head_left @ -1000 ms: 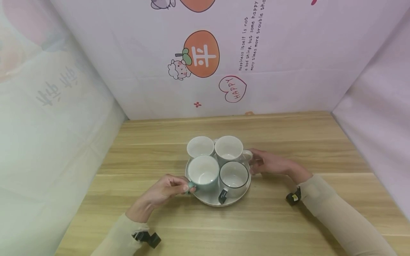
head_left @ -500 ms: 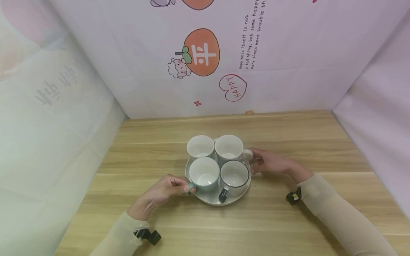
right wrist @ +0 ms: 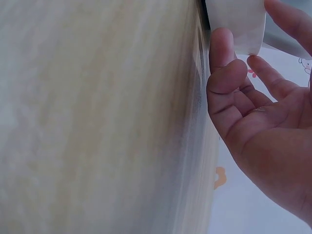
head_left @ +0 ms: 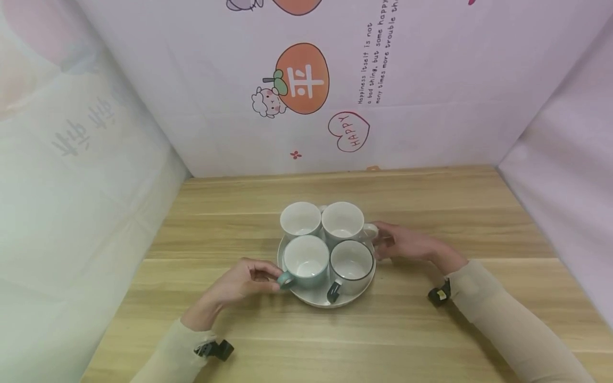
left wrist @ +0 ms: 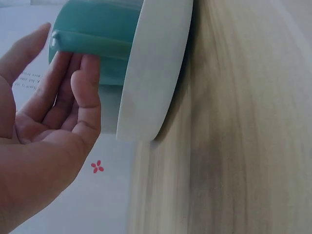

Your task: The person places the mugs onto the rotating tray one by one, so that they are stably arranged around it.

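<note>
A round white plate (head_left: 320, 304) bears several mugs standing upright close together. Front left is a teal mug (head_left: 311, 281) with a white inside, its handle (head_left: 286, 280) pointing left. My left hand (head_left: 246, 284) is at that handle; in the left wrist view its fingertips (left wrist: 90, 66) touch the handle while the thumb stands away from it. A dark-rimmed mug (head_left: 354, 284) with a black handle sits front right. Behind are two white mugs, one left (head_left: 300, 219) and one right (head_left: 342, 221). My right hand (head_left: 402, 242) rests its fingertips (right wrist: 222, 46) against the plate's right side.
The plate stands on a wood-grain tabletop (head_left: 383, 340). A printed white cloth (head_left: 215, 106) hangs behind the table, with more cloth on the left (head_left: 86, 213) and right (head_left: 570, 149). Each wrist wears a small black device.
The left thumb has come off the teal mug's handle, and that hand has drawn slightly left. The teal mug has shifted slightly right on the plate. The right hand stays put.
</note>
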